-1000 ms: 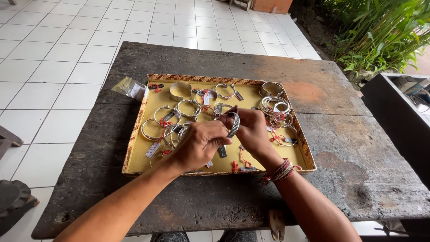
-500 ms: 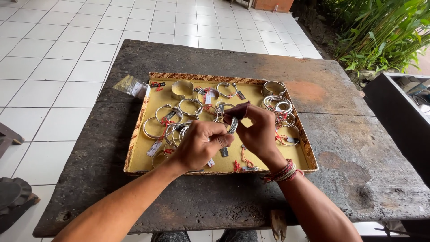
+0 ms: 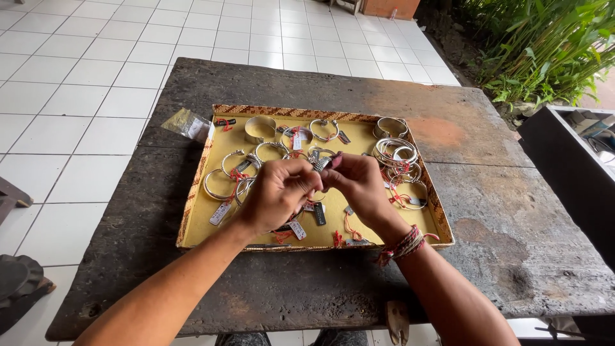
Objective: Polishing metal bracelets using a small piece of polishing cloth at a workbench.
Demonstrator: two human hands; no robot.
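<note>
Both my hands meet over the middle of the tray [image 3: 192,211]. Left hand [image 3: 277,195] curled nearly shut, fingertips pinched on a small silver piece [image 3: 321,163]; right hand [image 3: 360,187] closed on the same piece from the other side. Cannot tell whether it is a bangle's clasp or a tag. Below the hands: loose tags [image 3: 298,229] with red string near the tray's front edge. Bangles [image 3: 224,182] lie toward the left edge, a stack of bangles [image 3: 394,152] at the right edge, a wide cuff [image 3: 259,128] near the back edge. A clear bag [image 3: 186,123] sits off the back-left corner, on the table [image 3: 487,211]. Risk, my judgement: the grip is fingertip-only, so a slip would drop the piece among the others, and the strings could snag.
</note>
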